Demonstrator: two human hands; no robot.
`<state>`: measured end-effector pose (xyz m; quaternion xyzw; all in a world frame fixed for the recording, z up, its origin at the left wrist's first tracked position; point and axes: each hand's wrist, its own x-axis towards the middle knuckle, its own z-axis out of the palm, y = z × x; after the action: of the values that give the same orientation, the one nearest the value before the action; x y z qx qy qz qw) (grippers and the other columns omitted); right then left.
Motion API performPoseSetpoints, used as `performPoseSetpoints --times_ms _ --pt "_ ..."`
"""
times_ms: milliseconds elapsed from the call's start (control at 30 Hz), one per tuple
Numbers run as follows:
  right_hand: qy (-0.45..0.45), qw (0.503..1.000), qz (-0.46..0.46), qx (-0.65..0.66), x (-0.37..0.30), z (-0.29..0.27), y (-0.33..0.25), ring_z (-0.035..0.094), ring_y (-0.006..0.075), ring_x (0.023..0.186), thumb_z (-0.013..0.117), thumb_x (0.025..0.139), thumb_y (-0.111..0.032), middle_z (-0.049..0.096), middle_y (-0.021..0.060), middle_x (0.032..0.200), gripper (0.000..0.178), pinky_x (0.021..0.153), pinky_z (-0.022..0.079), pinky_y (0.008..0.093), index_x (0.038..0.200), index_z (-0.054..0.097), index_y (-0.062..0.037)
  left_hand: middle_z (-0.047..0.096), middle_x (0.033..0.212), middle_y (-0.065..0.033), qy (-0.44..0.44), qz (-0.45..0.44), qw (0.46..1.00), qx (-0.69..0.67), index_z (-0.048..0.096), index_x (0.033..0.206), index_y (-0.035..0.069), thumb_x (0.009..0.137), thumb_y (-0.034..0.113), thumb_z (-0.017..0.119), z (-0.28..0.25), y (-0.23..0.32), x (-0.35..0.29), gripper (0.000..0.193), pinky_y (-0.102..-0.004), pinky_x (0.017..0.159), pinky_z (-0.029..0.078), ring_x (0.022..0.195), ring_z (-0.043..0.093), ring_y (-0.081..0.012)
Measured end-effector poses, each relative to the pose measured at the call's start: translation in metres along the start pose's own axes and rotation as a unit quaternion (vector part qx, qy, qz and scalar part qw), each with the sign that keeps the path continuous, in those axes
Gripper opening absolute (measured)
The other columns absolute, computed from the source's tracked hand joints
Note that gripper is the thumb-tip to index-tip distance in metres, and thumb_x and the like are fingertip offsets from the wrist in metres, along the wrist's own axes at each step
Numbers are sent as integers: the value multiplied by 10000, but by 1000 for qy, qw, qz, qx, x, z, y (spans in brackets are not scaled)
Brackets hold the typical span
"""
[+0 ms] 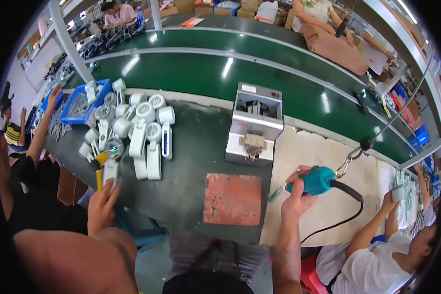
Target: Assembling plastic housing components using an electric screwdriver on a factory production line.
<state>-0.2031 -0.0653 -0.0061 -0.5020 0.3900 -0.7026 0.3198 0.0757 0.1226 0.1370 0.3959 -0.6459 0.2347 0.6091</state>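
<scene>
My left hand (102, 206) is closed at the left edge of the table, with its fingers around the lower end of a white handheld fan (111, 169). A yellow and black piece (102, 159) shows beside that fan; I cannot make out its kind. Several more white fans (145, 115) with round, grilled heads lie piled just beyond. Over the pale board on the right, my right hand (299, 196) grips a teal electric screwdriver (318, 180), which hangs from a metal hook (345, 164) and trails a black cord. A slim green piece (276, 193) shows by the tool's nose.
A grey metal machine (255, 125) stands at the table's back middle, with a worn red pad (232, 199) in front. Grey parts fill a blue tray (85, 103) at the back left. Behind runs a green conveyor (181, 63). People sit close on both sides.
</scene>
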Motion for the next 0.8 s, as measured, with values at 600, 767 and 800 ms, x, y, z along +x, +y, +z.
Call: performPoseSetpoints --times_ms 600,767,800 --pt "-33 999 -12 21 -5 -3 6 567 118 741 703 930 -333 612 38 822 481 650 426 247 1208 569 36 672 973 -208 53 -125 969 -206 571 1021 -25 866 3 519 102 -50 23 166 -341 788 532 849 629 -248" --pt "-46 999 -15 7 -4 1 3 567 116 733 717 914 -371 614 29 816 568 637 434 249 1273 556 39 674 915 -123 -98 -342 914 -196 557 1024 16 1014 -3 405 143 -113 -116 153 -292 696 507 739 614 -163" --pt "-44 999 -16 1 -3 1 4 567 116 733 717 914 -371 614 29 816 568 637 434 249 1273 556 39 673 878 -110 -127 -364 907 -168 554 1029 17 1022 13 419 144 -116 -128 135 -291 679 507 708 613 -155"
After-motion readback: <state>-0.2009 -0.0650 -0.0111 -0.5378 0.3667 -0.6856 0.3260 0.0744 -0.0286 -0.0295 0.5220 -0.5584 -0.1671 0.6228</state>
